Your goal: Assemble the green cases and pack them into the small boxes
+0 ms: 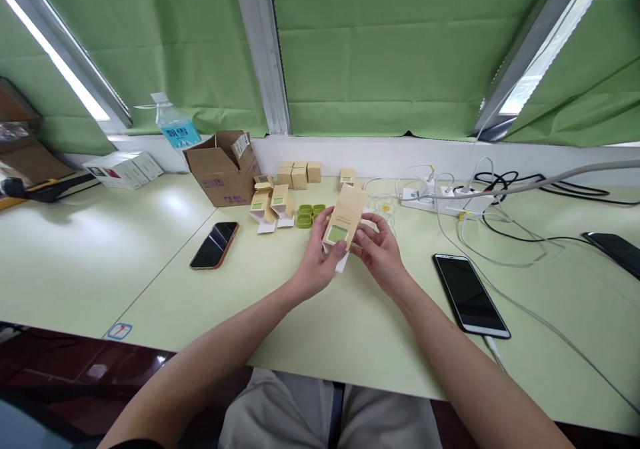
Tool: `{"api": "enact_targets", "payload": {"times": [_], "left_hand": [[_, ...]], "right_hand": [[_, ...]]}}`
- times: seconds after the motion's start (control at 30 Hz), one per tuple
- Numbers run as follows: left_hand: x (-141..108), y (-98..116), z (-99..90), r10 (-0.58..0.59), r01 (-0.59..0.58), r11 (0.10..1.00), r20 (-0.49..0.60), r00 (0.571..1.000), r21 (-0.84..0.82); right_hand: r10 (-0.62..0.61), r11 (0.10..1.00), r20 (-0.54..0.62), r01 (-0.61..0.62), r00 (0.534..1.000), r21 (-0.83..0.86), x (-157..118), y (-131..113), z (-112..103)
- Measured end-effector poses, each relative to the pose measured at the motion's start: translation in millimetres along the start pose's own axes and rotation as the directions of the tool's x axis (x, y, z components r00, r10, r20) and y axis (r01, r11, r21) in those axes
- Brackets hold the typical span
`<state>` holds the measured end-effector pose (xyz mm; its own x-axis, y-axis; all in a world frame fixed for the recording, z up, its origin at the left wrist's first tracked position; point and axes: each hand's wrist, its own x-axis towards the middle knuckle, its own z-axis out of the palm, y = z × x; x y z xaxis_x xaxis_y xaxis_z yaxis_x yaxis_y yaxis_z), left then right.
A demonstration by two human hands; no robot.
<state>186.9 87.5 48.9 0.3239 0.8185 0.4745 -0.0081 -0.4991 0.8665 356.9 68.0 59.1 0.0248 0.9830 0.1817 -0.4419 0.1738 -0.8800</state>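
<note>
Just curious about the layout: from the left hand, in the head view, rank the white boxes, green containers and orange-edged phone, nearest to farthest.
1. Green containers: just beyond the left hand.
2. Orange-edged phone: to its left.
3. White boxes: far left, by the wall.

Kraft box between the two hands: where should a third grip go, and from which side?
Likely best across the two long edges near the far end, coming from the far side. The kraft box is narrow and flat-sided, and that end is free of fingers. The left hand grips the near end, where a white flap shows; the right hand is at the right edge.
</note>
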Motion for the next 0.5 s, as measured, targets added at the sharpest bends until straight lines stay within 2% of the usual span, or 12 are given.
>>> {"api": "enact_targets", "payload": {"times": [0.13,0.33,0.5], "left_hand": [[0,-4,1.0,-0.012,0.012,1.000,-0.018,1.000,0.018],[2,-4,-4.5,-0.007,0.013,0.997,0.095,0.995,-0.072],[10,-18,-9.7,0.007,-0.004,0.993,0.028,1.000,-0.115]], "right_hand": [[-0.048,0.997,0.009,0.048,0.999,-0.062,-3,0,3],[-0.033,0.985,0.022,0.036,0.999,-0.166,0,6,-1],[-0.069,0.975,0.091,0.087,0.993,-0.204,3,8,-5]]}}
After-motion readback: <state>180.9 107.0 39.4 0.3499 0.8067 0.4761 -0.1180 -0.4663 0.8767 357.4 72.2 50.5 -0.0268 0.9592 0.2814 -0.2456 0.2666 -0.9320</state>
